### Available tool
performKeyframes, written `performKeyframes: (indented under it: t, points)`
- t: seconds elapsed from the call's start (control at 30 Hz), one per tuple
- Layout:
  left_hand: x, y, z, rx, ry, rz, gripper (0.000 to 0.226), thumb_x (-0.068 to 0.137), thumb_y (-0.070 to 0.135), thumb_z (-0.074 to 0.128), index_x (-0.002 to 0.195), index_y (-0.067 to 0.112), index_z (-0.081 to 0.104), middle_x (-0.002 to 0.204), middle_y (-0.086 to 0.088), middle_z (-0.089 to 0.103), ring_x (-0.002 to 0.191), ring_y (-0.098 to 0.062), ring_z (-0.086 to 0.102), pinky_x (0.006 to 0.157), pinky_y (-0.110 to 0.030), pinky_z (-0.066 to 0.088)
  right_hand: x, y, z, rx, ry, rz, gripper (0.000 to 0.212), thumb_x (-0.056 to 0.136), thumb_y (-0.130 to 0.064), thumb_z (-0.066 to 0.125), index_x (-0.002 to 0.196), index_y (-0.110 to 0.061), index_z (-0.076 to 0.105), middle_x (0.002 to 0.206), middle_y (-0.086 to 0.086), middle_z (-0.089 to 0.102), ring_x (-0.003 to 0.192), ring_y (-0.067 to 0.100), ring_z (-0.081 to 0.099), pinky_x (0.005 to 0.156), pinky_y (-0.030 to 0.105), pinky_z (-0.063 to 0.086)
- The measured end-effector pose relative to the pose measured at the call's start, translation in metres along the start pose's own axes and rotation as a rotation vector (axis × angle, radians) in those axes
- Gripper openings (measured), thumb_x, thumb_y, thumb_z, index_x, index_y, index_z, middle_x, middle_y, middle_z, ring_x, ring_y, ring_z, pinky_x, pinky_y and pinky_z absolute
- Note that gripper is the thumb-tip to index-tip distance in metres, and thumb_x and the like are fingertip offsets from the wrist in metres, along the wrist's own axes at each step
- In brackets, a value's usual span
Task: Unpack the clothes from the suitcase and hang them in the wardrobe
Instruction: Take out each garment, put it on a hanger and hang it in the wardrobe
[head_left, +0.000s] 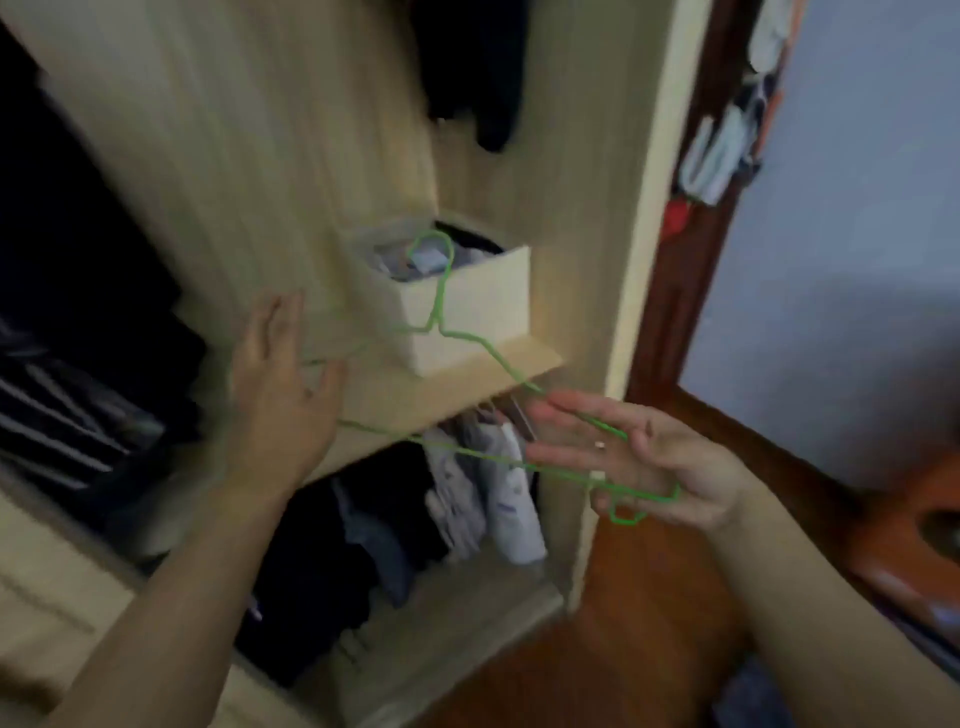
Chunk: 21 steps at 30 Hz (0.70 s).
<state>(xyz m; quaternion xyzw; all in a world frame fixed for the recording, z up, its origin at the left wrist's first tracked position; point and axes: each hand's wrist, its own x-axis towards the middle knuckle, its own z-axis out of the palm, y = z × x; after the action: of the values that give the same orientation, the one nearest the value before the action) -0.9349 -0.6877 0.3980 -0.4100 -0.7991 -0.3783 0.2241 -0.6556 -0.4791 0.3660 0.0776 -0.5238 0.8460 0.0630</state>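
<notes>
A person stands at an open wardrobe (587, 171) of pale wood-grain board, a thin green hanger (470, 340) held out in front of its shelf (467, 384). The right hand (631, 457), at 4 o'clock in the view, has its fingers (561, 405) nearly straight and a little apart, with one end of the hanger resting across them and the thumb lying along the wire; whether it truly pinches cannot be told through the blur. The left hand (283, 384), at 9 o'clock, is spread flat with fingers apart, at the hanger's far end, contact uncertain. The hook rises toward 12 o'clock in front of a cream box (467, 306) (fabric-faced, squarish, stuffed with folded items). Below the shelf hang pale and dark clothes (493, 499). No suitcase is in sight. The hanger looks light, springy and slick, likely to twist if held by one tip; the firmest hold would be at the neck under the hook.
</notes>
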Motion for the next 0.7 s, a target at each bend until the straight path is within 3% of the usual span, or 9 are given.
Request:
performKeyframes:
  t: [0.1,0.2,0.3,0.37,0.47,0.53,0.57,0.63,0.7]
  points:
    - [-0.079,0.028,0.097,0.062,-0.424,0.022,0.071,0.092,0.053,0.047,0.147,0.007,0.047,0.148,-0.024,0.045,0.135,-0.041,0.043,0.111,-0.053,0.034,-0.144,0.031,-0.049,0.024,0.139,0.09,0.07,0.098,-0.007,0.057,0.156,0.0,0.018,0.165,0.021,0.013,0.148,0.049,0.017,0.088,0.041,0.057]
    - [-0.15,0.075,0.184,-0.021,-0.839,0.109,0.075,0.102,0.062,0.027,0.114,0.005,0.074,0.119,-0.02,0.069,0.109,-0.042,0.064,0.094,-0.054,0.05,-0.294,0.049,-0.068,0.108,0.295,0.079,0.065,0.101,-0.004,0.052,0.156,0.002,0.018,0.164,0.022,0.014,0.148,0.048,0.017,0.095,0.049,0.055]
    - [-0.212,0.171,0.228,-0.09,-1.143,0.115,0.034,0.105,0.042,0.047,0.088,0.022,0.069,0.09,-0.002,0.073,0.088,-0.024,0.069,0.081,-0.042,0.052,-0.453,0.056,-0.066,0.251,0.528,0.11,0.066,0.101,-0.002,0.05,0.157,0.0,0.014,0.163,0.025,0.012,0.149,0.048,0.013,0.102,0.06,0.046]
    - [-0.254,0.237,0.259,-0.179,-1.228,0.208,0.027,0.103,0.035,0.054,0.081,0.025,0.063,0.08,0.005,0.072,0.078,-0.013,0.068,0.074,-0.037,0.05,-0.551,0.06,-0.054,0.293,0.72,0.192,0.074,0.098,-0.006,0.058,0.16,-0.013,0.017,0.163,0.023,0.02,0.149,0.044,0.02,0.11,0.062,0.036]
    - [-0.312,0.328,0.297,-0.251,-1.417,0.378,0.024,0.102,0.045,0.052,0.083,0.033,0.06,0.073,0.013,0.069,0.065,-0.002,0.063,0.068,-0.035,0.051,-0.661,0.069,-0.022,-0.088,1.151,0.711,0.091,0.082,-0.047,0.079,0.155,-0.036,0.025,0.161,0.007,0.033,0.146,0.027,0.035,0.116,0.051,0.035]
    - [-0.351,0.383,0.312,-0.195,-1.493,0.542,0.018,0.103,0.035,0.055,0.086,0.032,0.055,0.072,0.013,0.068,0.062,0.001,0.059,0.065,-0.03,0.05,-0.71,0.083,-0.003,-0.537,1.266,1.176,0.1,0.076,-0.066,0.075,0.157,-0.037,0.022,0.163,0.001,0.025,0.15,0.029,0.024,0.118,0.048,0.03]
    - [-0.369,0.41,0.317,-0.179,-1.525,0.642,0.018,0.103,0.031,0.055,0.086,0.026,0.054,0.077,0.012,0.068,0.065,0.003,0.058,0.063,-0.022,0.047,-0.726,0.094,0.003,-0.73,1.264,1.292,0.104,0.078,-0.066,0.073,0.159,-0.033,0.016,0.165,0.001,0.018,0.153,0.029,0.016,0.121,0.045,0.023]
    - [-0.401,0.46,0.325,-0.189,-1.573,0.845,0.026,0.104,0.032,0.051,0.083,0.019,0.047,0.088,0.01,0.069,0.08,0.008,0.061,0.061,-0.013,0.041,-0.738,0.115,0.01,-0.841,1.306,1.195,0.105,0.082,-0.056,0.074,0.16,-0.025,0.011,0.164,0.002,0.017,0.153,0.028,0.01,0.122,0.038,0.013]
    - [-0.426,0.501,0.333,-0.212,-1.565,1.006,0.033,0.103,0.045,0.045,0.081,0.021,0.042,0.082,0.008,0.064,0.081,-0.002,0.064,0.06,-0.027,0.043,-0.737,0.134,0.008,-0.577,1.439,0.826,0.092,0.085,-0.048,0.075,0.158,-0.023,0.024,0.15,-0.009,0.038,0.15,0.022,0.023,0.121,0.035,0.013]
